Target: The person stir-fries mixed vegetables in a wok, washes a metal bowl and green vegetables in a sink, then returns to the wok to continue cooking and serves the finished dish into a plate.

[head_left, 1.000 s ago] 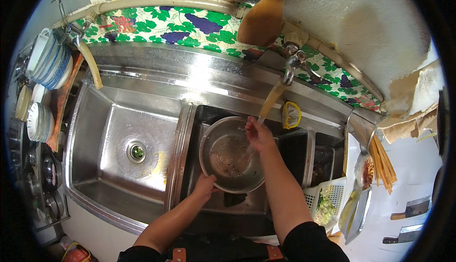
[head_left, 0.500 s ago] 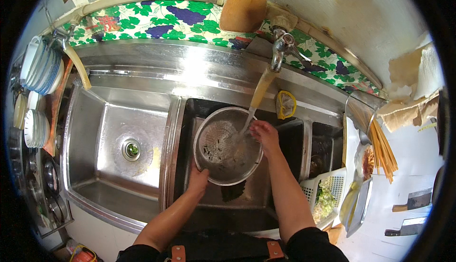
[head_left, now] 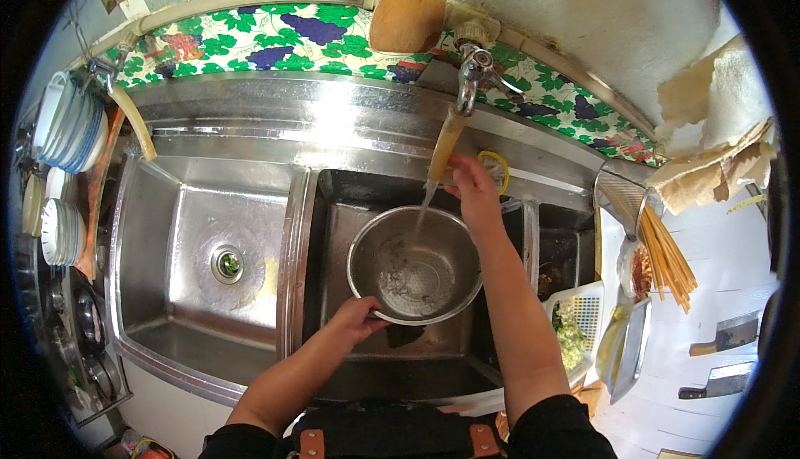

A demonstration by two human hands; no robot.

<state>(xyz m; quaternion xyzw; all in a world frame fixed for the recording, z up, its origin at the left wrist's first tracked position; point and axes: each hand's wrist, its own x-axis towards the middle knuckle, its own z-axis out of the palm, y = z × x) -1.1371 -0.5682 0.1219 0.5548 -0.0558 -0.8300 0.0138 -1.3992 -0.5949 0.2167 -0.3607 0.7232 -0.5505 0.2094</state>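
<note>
My left hand (head_left: 357, 319) grips the near left rim of a round stainless-steel bowl (head_left: 454, 271), thumb over the edge. The bowl is held over the dark middle basin of the sink (head_left: 337, 209). Water runs into it from a pale yellowish hose (head_left: 446, 147) fitted on the metal tap (head_left: 475, 72). My right hand (head_left: 475, 192) is raised beside the hose's lower end, fingers bent and apart. Whether its fingertips touch the hose is hard to tell. Cloudy water or foam shows at the bowl's bottom.
To the left lies a steel sink basin (head_left: 229, 197) with green scraps in its drain. Stacked bowls (head_left: 71, 126) stand at far left. On the right are a white basket (head_left: 590, 309) of chopped greens, chopsticks (head_left: 667, 259) in a strainer, and two cleavers (head_left: 725, 334).
My right hand has left the bowl's rim and moved up to the hose. The bowl has shifted slightly nearer and right in view. Dark bits seen in it earlier no longer show.
</note>
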